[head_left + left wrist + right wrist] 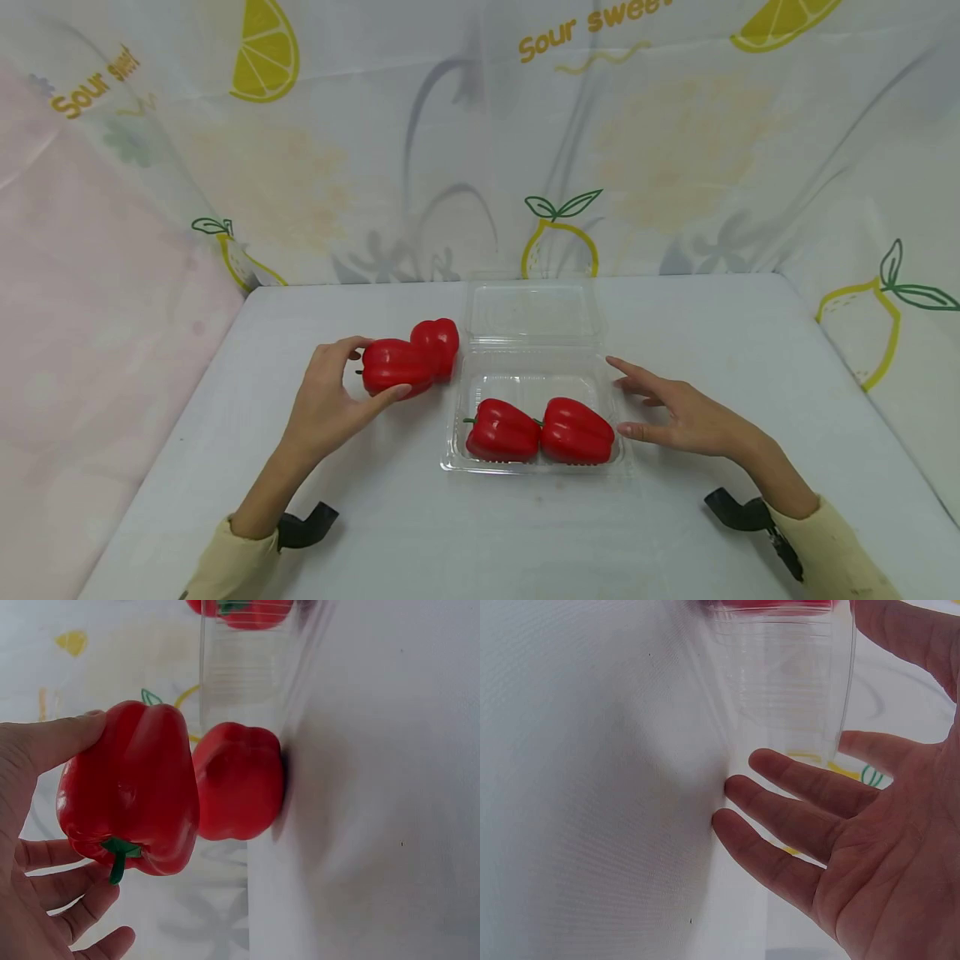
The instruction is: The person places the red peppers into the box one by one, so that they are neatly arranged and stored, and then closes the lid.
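My left hand holds a red bell pepper between thumb and fingers. In the left wrist view this pepper appears raised off the table, its green stem toward the fingers. Another red bell pepper stands just behind it, on the table beside a clear plastic clamshell box. Two more bell peppers, a left one and a right one, lie side by side along the box's near edge. At the box's right side is my right hand, fingers extended, holding nothing; its thumb is near the box wall.
The box's transparent lid is folded back toward the rear of the white table. A lemon-printed cloth hangs behind the table and along its sides. A black wrist mount juts out beneath the left forearm.
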The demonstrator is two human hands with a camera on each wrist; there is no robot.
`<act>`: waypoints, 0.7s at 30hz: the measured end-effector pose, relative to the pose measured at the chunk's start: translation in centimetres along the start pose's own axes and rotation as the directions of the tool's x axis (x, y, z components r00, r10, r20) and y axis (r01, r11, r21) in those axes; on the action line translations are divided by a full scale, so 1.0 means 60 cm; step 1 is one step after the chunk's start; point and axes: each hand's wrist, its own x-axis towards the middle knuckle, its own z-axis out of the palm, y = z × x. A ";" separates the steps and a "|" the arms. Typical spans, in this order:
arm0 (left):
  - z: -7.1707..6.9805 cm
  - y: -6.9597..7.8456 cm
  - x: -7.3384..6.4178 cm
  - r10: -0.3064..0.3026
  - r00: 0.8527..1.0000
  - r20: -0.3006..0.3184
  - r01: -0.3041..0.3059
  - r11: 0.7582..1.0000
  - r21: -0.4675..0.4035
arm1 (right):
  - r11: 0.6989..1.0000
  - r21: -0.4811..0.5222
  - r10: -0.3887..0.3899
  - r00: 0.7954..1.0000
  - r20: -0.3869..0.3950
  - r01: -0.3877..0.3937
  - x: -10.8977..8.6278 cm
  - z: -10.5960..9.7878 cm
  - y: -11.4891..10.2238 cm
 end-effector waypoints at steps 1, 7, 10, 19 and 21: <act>0.001 0.003 0.000 0.006 1.000 -0.001 -0.006 1.000 -0.004 | 1.000 0.000 0.002 1.000 0.001 -0.002 0.000 0.000 0.000; 0.009 0.016 0.002 0.052 0.998 -0.019 -0.053 0.998 -0.028 | 1.000 0.003 0.009 1.000 0.004 -0.009 0.000 0.001 -0.002; 0.013 0.023 0.005 0.071 0.997 -0.021 -0.072 0.997 -0.041 | 1.000 0.000 0.008 1.000 0.003 -0.008 0.000 0.001 -0.003; 0.026 0.045 0.015 0.099 0.995 -0.003 -0.099 0.992 -0.073 | 1.000 -0.004 -0.001 1.000 -0.001 0.001 0.000 0.001 -0.003; 0.028 0.050 0.018 0.109 0.994 -0.001 -0.109 0.991 -0.080 | 1.000 -0.002 -0.004 1.000 -0.001 0.004 0.000 0.000 -0.003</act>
